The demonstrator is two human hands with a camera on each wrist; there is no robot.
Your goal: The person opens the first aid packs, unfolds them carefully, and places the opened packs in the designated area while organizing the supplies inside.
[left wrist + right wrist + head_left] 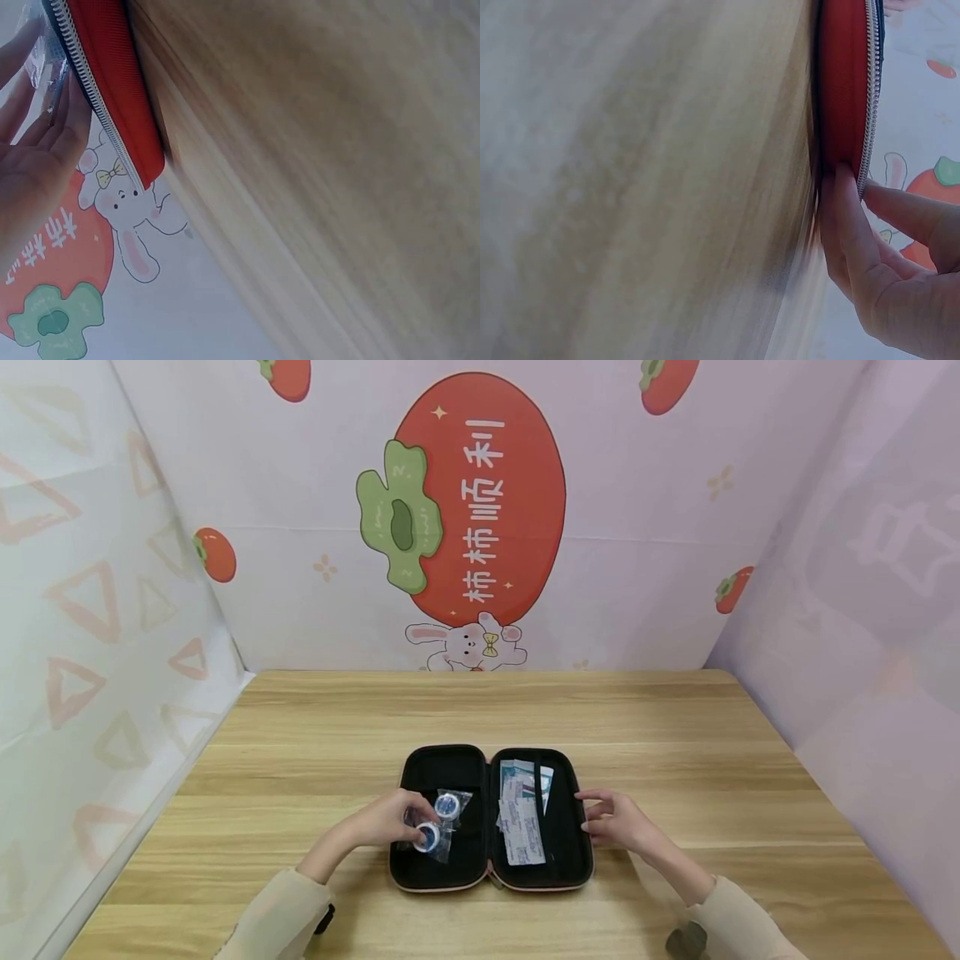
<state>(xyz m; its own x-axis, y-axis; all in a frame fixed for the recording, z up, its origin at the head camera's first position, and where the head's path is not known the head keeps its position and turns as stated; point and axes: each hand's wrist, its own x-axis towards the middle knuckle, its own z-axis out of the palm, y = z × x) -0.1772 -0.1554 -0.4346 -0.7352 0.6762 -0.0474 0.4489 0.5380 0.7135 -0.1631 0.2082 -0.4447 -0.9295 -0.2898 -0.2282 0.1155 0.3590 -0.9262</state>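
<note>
A zip case (531,878) lies open on the table, black inside, with a red outer side and silver zip teeth in both wrist views. Over its left half, my left hand (393,818) pinches a small round white-and-blue piece in clear plastic wrapping (429,837). Just above it, a second wrapped round piece (447,807) lies in the same half. My right hand (617,821) holds the case's right edge, fingers against the red side (845,97) and at the zip rim. White and teal printed packets (522,831) sit in the right half, partly behind a black strap (539,793).
The wooden table (480,710) extends around the case on all sides. Behind it hangs a pale cloth backdrop (637,485) with persimmon and rabbit drawings, and similar cloth walls stand at left and right.
</note>
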